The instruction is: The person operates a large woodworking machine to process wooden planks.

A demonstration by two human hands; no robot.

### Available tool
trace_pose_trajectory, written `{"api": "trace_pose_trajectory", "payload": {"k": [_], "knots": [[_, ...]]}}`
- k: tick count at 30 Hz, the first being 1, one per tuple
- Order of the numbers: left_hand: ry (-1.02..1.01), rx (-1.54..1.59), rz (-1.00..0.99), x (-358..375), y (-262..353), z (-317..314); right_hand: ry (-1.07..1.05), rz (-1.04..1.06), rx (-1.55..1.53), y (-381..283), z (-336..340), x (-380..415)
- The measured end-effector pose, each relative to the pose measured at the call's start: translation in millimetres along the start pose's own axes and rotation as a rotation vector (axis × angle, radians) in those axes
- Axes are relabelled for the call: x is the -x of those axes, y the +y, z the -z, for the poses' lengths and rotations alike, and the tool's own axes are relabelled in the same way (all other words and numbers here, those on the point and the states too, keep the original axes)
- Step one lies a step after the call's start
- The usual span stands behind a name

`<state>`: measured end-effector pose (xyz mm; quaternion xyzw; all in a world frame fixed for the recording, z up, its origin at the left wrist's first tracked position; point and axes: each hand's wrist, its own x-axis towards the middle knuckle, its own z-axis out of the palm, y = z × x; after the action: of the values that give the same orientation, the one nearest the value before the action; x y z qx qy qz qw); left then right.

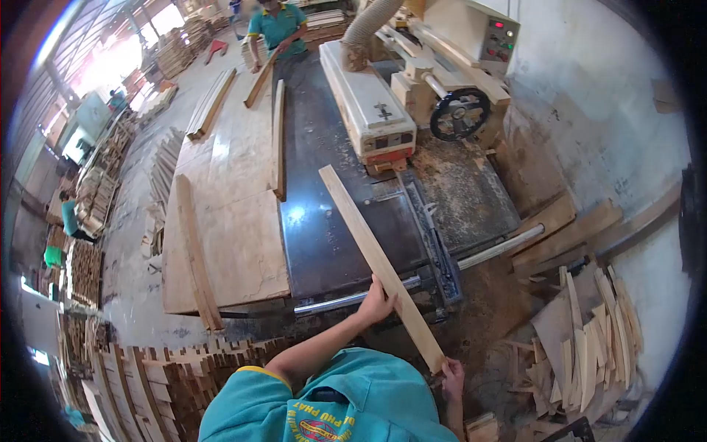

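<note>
A long, pale wooden plank (375, 254) slants across the front of the dark metal machine table (317, 243), its far end over the tabletop and its near end beyond the front edge. Around the plank's middle, my left hand (378, 302) is closed on its left side. My right hand (452, 379) grips the near end, close to my body. Beyond the plank stands a cream saw machine (368, 103) with a ribbed hose (366, 37) on top and a black handwheel (460, 114) at its side.
A wooden side table (228, 243) carries a single strip (193, 250) and several other lengths. A co-worker (280, 33) handles wood at the far end. Offcuts (589, 339) are heaped at right; stacked wood (169, 376) stands at lower left. A metal rail (353, 296) edges the machine table.
</note>
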<state>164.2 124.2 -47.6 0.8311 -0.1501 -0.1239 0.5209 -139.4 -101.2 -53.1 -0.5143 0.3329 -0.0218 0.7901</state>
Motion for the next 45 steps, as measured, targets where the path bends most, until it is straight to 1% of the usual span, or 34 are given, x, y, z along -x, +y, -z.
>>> {"api": "trace_pose_trajectory", "payload": {"k": [1,2,3,5,8,11,12,13,14,15,17,18,19,20,23,24,26,28,31,32,33,35,36,38,39,41,42,44,45], "knots": [[-0.047,0.022,0.014,9,8,-10,0.076,-0.018,0.036,3,10,14],[-0.050,0.066,-0.097,13,2,-24,0.150,-0.036,0.072,8,20,24],[-0.061,0.065,-0.102,16,6,-31,0.160,-0.034,0.065,18,32,32],[-0.208,0.005,-0.021,24,22,-39,0.236,-0.050,0.113,43,58,46],[-0.245,-0.039,-0.029,20,37,-50,0.275,0.010,0.063,69,75,50],[-0.264,-0.077,-0.020,10,46,-61,0.335,-0.040,0.047,51,60,58],[-0.222,-0.097,-0.061,6,44,-67,0.339,-0.039,0.042,58,65,54],[-0.180,-0.117,-0.101,2,41,-73,0.315,0.024,0.022,59,66,49],[-0.183,-0.119,-0.103,0,45,-76,0.291,0.087,0.002,65,71,45],[-0.185,-0.096,-0.081,-3,49,-77,0.293,0.086,0.000,52,60,46],[-0.188,-0.076,-0.056,-8,53,-81,0.447,0.024,-0.115,24,36,49],[-0.166,-0.144,-0.056,-12,53,-84,0.447,0.022,-0.116,26,39,46],[-0.143,-0.212,-0.057,-15,53,-85,0.385,0.019,-0.128,25,42,44],[-0.144,-0.213,-0.054,-17,53,-84,0.323,0.016,-0.138,22,42,42],[-0.111,-0.200,-0.011,-31,53,-80,0.301,-0.011,-0.091,15,36,35],[-0.099,-0.245,-0.012,-38,55,-77,0.298,-0.015,-0.088,13,32,30],[-0.085,-0.290,-0.008,-52,53,-72,0.226,0.036,-0.141,10,23,16],[-0.051,-0.377,-0.034,-68,49,-67,0.213,0.008,-0.116,6,14,1],[-0.003,-0.427,-0.019,-96,51,-52,0.175,-0.030,-0.090,3,-2,-29],[0.030,-0.443,-0.067,-106,44,-48,0.150,-0.041,-0.088,2,-8,-40],[0.032,-0.443,-0.063,-119,41,-44,0.148,-0.044,-0.085,4,-13,-53],[0.045,-0.481,-0.023,-143,36,-35,0.111,0.065,-0.208,5,-29,-74],[0.038,-0.474,-0.025,-151,35,-30,0.108,0.063,-0.205,2,-37,-80],[0.041,-0.465,-0.018,-168,32,-21,0.203,0.012,-0.190,-5,-57,-89],[0.040,-0.458,-0.015,-176,30,-16,0.202,0.008,-0.189,-11,-65,-94],[0.048,-0.458,-0.011,-191,27,-9,0.132,-0.073,0.062,-24,-78,-102],[0.056,-0.457,-0.012,-199,26,-5,0.133,-0.075,0.064,-28,-84,-106],[0.067,-0.455,-0.010,-214,23,3,0.025,-0.240,0.196,-37,-98,-114],[0.078,-0.455,-0.010,-222,21,7,0.026,-0.240,0.197,-44,-108,-119]]}}
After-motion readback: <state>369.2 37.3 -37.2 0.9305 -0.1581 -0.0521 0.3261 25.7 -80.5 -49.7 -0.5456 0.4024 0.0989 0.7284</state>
